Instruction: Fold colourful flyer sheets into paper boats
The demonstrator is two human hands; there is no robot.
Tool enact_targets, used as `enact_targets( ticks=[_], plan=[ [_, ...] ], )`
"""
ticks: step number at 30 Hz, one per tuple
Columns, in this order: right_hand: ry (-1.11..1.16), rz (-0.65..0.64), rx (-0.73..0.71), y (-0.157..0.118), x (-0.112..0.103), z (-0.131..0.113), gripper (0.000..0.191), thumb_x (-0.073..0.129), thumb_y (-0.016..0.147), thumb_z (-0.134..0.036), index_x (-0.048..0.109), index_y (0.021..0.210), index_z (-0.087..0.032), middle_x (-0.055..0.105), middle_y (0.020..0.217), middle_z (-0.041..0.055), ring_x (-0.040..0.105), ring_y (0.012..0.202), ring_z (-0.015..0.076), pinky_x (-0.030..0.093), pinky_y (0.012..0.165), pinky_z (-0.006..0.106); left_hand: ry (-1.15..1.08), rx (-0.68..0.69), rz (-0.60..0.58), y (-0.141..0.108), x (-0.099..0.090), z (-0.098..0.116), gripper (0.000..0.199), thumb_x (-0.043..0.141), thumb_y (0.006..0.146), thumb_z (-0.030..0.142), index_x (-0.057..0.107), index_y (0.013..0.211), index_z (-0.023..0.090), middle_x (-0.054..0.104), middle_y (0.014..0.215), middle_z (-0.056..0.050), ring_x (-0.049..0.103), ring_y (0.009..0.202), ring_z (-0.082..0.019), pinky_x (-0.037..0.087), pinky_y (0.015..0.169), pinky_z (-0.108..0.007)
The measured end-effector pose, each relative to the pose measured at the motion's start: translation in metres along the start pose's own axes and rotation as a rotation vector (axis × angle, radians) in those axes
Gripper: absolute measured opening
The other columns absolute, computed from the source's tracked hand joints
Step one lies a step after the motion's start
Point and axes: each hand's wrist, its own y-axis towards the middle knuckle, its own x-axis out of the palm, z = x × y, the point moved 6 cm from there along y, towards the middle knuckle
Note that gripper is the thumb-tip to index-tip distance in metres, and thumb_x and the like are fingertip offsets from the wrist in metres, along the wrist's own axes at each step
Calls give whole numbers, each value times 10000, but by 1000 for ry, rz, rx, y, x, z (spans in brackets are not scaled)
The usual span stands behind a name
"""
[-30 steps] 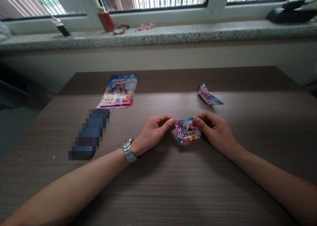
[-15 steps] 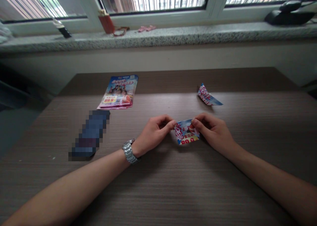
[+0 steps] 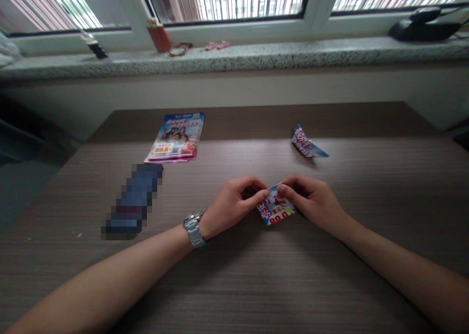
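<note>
A small folded piece of printed paper, blue with red lettering and a yellow strip, is held between both hands above the table. My left hand, with a silver watch on the wrist, pinches its upper left edge. At the upper right edge, the thumb and fingers of my right hand grip the same paper. The two thumbs are close together. Behind my right hand, a folded paper shape in the same print stands on the table.
A stack of flyers lies at the back left of the brown table. A pixelated dark phone-like object is in front of it. Small items, one of them a red case, sit on the stone windowsill.
Both hands have moved slightly nearer to me with the paper. My hands are closer together, and the paper is more tilted.
</note>
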Motion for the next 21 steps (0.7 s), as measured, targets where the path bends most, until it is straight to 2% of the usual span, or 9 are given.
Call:
enact_targets(
  ticks=[6, 11, 21],
  plan=[
    [81, 5, 52, 1, 2, 0, 220, 650, 910, -417, 708, 890, -207, 739, 762, 13, 678, 685, 171, 530, 623, 270, -31, -21, 33, 0, -2, -1, 249, 626, 955, 391, 677, 942, 147, 694, 844, -26, 620, 766, -127, 493, 709, -221],
    [167, -53, 85, 0, 9, 0, 235, 714, 859, -412, 704, 982, -212, 757, 851, 15, 694, 733, 180, 554, 658, 286, -43, -11, 86, 1, -7, -1, 260, 619, 956, 404, 663, 932, 149, 692, 847, -36, 623, 769, -139, 499, 702, -231],
    [166, -46, 148, 2, 9, 3, 236, 752, 811, -408, 728, 918, -199, 755, 792, 10, 690, 683, 173, 554, 631, 287, -31, 12, 90, 2, -8, 0, 235, 621, 961, 378, 669, 940, 149, 698, 851, -27, 624, 770, -125, 492, 714, -220]
  ],
)
